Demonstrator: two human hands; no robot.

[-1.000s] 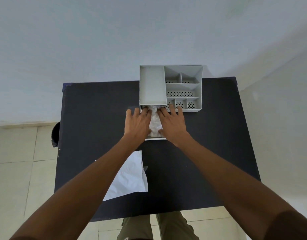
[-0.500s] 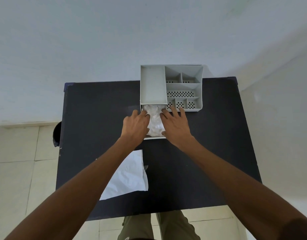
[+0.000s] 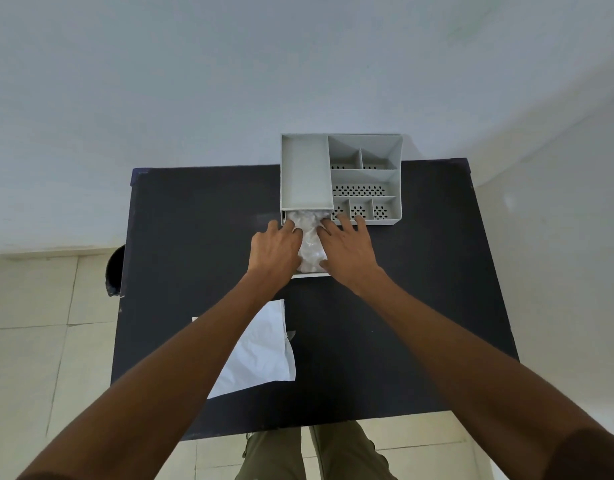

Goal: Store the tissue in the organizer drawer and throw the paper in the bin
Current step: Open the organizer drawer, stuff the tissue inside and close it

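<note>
tissue (image 3: 309, 242) long axis runs front-back in drawer (image 3: 310, 274), btwn hands.

Bin (image 3: 114, 270) half hidden (behind table (image 3: 194, 237)); drawer (image 3: 310, 275) mostly covered.

Bare table (image 3: 420, 306) right; paper (image 3: 260, 355) near-left, organizer (image 3: 340, 178) behind.
</note>
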